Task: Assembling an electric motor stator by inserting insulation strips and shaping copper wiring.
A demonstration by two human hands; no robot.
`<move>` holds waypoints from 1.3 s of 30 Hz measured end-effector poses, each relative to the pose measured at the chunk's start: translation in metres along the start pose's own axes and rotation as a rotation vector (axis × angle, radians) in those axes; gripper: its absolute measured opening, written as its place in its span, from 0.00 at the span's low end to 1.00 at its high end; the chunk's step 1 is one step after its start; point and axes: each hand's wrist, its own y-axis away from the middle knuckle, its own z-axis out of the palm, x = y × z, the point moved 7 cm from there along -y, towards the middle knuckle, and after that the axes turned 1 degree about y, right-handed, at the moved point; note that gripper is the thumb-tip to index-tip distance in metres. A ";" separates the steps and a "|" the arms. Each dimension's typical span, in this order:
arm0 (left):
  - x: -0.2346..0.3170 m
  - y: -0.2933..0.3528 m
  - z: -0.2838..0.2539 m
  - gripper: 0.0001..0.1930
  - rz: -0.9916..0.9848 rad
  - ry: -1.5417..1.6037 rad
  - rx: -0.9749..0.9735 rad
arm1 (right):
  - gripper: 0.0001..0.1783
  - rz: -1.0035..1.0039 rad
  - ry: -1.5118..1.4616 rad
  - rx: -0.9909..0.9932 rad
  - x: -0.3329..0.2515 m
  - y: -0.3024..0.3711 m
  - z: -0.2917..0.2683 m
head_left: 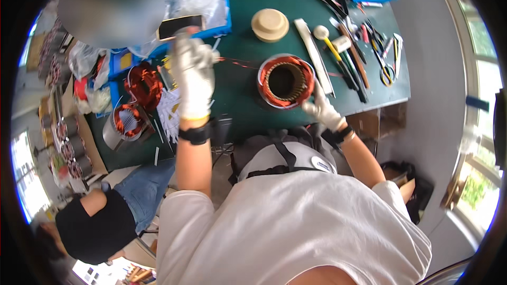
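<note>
A motor stator (pixel 262 85) stands upright on the green table, a ring of red copper windings around its hollow, slotted core. My right hand (pixel 325 112), in a white glove, grips its near right side, fingers and thumb resting against the outer wall. To the left, my gloved left hand (pixel 194 76) is raised above the table and partly blurred. A thin red wire (pixel 240 64) stretches between it and the stator; the fingers look closed on that wire, though the grip itself is smeared. Behind the stator sits a round, stepped beige block (pixel 270 25).
Right of the stator lie a long pale strip (pixel 315 55), a yellow-handled mallet (pixel 328 42) and scissors (pixel 387 74). At left stand another wound stator (pixel 119 129) and red wire coils (pixel 143 87). A phone (pixel 180 27) rests near blue trays. Another person (pixel 97 224) sits at my left.
</note>
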 end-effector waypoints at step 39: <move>-0.147 0.036 -0.020 0.23 -0.206 -0.143 0.162 | 0.16 0.400 0.243 -0.085 -0.018 0.021 -0.011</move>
